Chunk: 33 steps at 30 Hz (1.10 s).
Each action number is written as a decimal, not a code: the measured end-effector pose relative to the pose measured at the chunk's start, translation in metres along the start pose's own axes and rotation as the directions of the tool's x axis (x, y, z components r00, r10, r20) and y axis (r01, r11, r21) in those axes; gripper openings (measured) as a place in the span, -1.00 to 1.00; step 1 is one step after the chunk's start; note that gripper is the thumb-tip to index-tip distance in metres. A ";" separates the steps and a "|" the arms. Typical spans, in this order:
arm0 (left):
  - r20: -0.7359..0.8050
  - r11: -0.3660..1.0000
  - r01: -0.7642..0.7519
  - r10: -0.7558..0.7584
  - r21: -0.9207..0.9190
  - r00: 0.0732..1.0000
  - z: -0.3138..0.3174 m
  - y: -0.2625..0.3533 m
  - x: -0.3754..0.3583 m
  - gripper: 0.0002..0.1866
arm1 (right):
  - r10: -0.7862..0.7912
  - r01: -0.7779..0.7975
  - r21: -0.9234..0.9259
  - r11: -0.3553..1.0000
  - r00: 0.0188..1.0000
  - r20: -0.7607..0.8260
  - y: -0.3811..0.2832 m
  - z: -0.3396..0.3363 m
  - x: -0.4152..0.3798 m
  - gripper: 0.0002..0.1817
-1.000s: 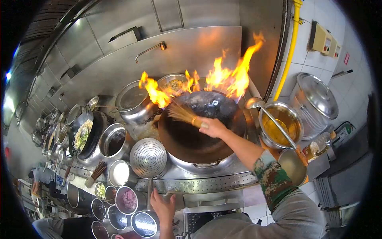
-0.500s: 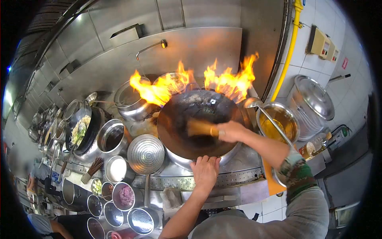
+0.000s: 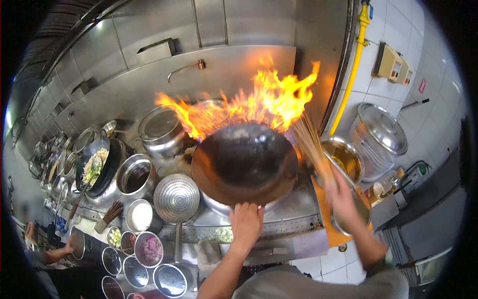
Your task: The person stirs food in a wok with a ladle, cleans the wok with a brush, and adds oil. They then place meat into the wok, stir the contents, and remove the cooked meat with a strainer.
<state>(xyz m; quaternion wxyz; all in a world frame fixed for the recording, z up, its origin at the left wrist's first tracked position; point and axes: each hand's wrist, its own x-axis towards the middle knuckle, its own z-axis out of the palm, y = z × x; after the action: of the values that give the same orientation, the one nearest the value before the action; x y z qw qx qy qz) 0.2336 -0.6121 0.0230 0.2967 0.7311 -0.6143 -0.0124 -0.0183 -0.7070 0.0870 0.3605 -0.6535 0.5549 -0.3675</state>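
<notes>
A dark, soot-stained wok (image 3: 244,169) sits tilted over the burner, its inside dark and shiny. My left hand (image 3: 246,224) grips the near rim with its fingers curled over the edge. To the right of the wok, my right hand (image 3: 341,197) is closed round the base of a bamboo wok brush (image 3: 311,142). The brush's bristles point up and away, blurred by motion, close to the flames. Tall orange flames (image 3: 281,97) rise behind the wok's far rim.
Left of the wok are a perforated strainer (image 3: 176,198), a pot of dark liquid (image 3: 149,172) and a wok of food (image 3: 94,164). Several ingredient containers (image 3: 149,249) stand at front left. At right are an oil pot (image 3: 362,159) and a lidded bucket (image 3: 382,129). Another person's hand (image 3: 62,253) is far left.
My right hand has swung the brush out of the wok to the right, bristles now upward. The wok is tilted more, its far rim lower in view. The flames have spread across the back.
</notes>
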 end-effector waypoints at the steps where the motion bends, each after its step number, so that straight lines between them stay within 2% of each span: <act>1: -0.036 0.999 -0.031 0.031 -0.017 0.999 -0.022 0.009 -0.006 -0.84 | -0.053 0.049 0.092 0.995 0.998 0.037 0.012 -0.001 -0.043 -0.40; 2: -0.027 0.999 -0.026 0.025 -0.022 0.999 -0.041 0.018 -0.013 -0.84 | -0.230 0.227 -0.057 0.972 0.972 -0.047 0.073 0.005 -0.083 -0.41; 3: -0.014 1.000 -0.014 0.014 -0.028 1.000 -0.051 0.025 -0.017 -0.85 | -0.191 0.189 -0.036 0.981 0.978 -0.084 0.087 0.013 -0.125 -0.42; 4: 0.002 1.000 0.000 0.000 -0.022 1.000 -0.054 0.028 -0.020 -0.85 | 0.041 -0.033 0.158 0.987 0.998 -0.048 0.074 0.022 -0.151 -0.42; 5: 0.012 1.000 0.002 -0.002 -0.021 1.000 -0.058 0.032 -0.019 -0.85 | 0.265 -0.257 0.337 0.906 0.964 0.023 0.066 0.029 -0.174 -0.42; 7: 0.012 1.000 -0.021 0.022 -0.019 1.000 -0.056 0.035 -0.007 -0.85 | 0.218 -0.214 0.269 0.939 0.976 0.015 0.133 0.056 -0.186 -0.41; 8: -0.004 1.000 -0.028 0.028 -0.008 1.000 -0.048 0.033 -0.002 -0.84 | -0.004 0.006 0.032 0.999 0.998 -0.070 0.127 0.064 -0.176 -0.39; 9: -0.025 0.999 -0.032 0.032 0.003 0.999 -0.039 0.030 0.002 -0.84 | 0.002 0.001 0.033 0.999 0.997 -0.077 0.129 0.066 -0.165 -0.39; 11: 0.018 0.999 -0.010 0.010 0.037 1.000 -0.032 0.029 -0.004 -0.84 | 0.109 -0.084 -0.288 0.954 0.992 0.070 0.136 0.068 -0.146 -0.33; 12: 0.033 1.000 -0.011 0.011 0.024 0.999 -0.033 0.030 -0.008 -0.84 | 0.145 -0.057 -0.450 0.891 0.976 0.164 0.136 0.064 -0.134 -0.30; 13: 0.051 1.000 -0.016 0.015 0.014 0.999 -0.036 0.032 -0.009 -0.84 | 0.146 -0.060 -0.442 0.895 0.976 0.163 0.135 0.056 -0.126 -0.30; 15: 0.046 1.000 -0.008 0.007 0.006 0.999 -0.059 0.046 -0.007 -0.83 | -0.029 0.190 -0.560 0.806 0.959 0.283 0.121 0.032 -0.108 -0.34; 16: 0.042 1.000 0.013 -0.013 -0.010 0.999 -0.069 0.053 -0.007 -0.83 | 0.071 0.081 -0.501 0.862 0.958 0.277 0.075 0.013 -0.094 -0.39; 18: 0.051 1.000 0.018 -0.018 0.000 0.999 -0.076 0.059 -0.001 -0.82 | 0.050 0.031 -0.504 0.863 0.988 0.145 0.067 -0.009 -0.072 -0.41; 20: 0.053 1.000 0.006 -0.007 0.011 0.999 -0.080 0.058 0.001 -0.82 | -0.059 0.089 -0.476 0.875 0.995 0.078 0.046 -0.034 -0.050 -0.43; 21: 0.044 1.000 0.009 -0.009 0.014 0.999 -0.080 0.059 0.001 -0.82 | -0.068 0.099 -0.473 0.875 0.994 0.081 0.042 -0.043 -0.040 -0.43; 23: 0.056 1.000 0.032 -0.032 0.000 0.998 -0.081 0.062 -0.001 -0.82 | -0.144 0.087 -0.536 0.840 0.987 -0.066 0.042 -0.058 -0.026 -0.45; 24: 0.059 0.999 0.043 -0.043 0.003 0.997 -0.077 0.059 -0.001 -0.82 | -0.141 0.090 -0.536 0.840 0.989 -0.055 0.050 -0.064 -0.020 -0.45; 26: 0.017 1.000 0.015 -0.014 -0.014 1.000 -0.057 0.048 0.006 -0.83 | -0.243 0.102 -0.752 0.651 0.967 -0.080 0.074 -0.077 -0.002 -0.43; 27: 0.004 1.000 0.021 -0.021 -0.008 1.000 -0.045 0.040 0.002 -0.83 | -0.255 0.116 -0.749 0.653 0.964 -0.073 0.086 -0.086 0.005 -0.43; 29: 0.002 0.997 -0.011 0.011 0.080 1.000 -0.021 0.028 -0.018 -0.84 | -0.126 0.004 -0.745 0.667 0.986 -0.108 0.104 -0.100 0.020 -0.47; 31: 0.029 0.999 0.009 -0.010 0.039 1.000 -0.013 0.030 -0.029 -0.84 | -0.101 0.004 -0.717 0.697 0.991 -0.092 0.102 -0.108 0.027 -0.53; 33: 0.001 0.999 0.011 -0.011 0.035 1.000 -0.009 0.029 -0.038 -0.83 | 0.042 -0.081 -0.675 0.733 0.996 -0.074 0.115 -0.115 0.033 -0.58</act>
<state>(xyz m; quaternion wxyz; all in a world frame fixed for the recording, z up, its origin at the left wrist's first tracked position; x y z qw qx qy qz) 0.2020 -0.5762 0.0304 0.2837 0.7395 -0.6104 -0.0037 -0.1684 -0.7609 0.0423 0.0952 -0.7110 0.6813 -0.1457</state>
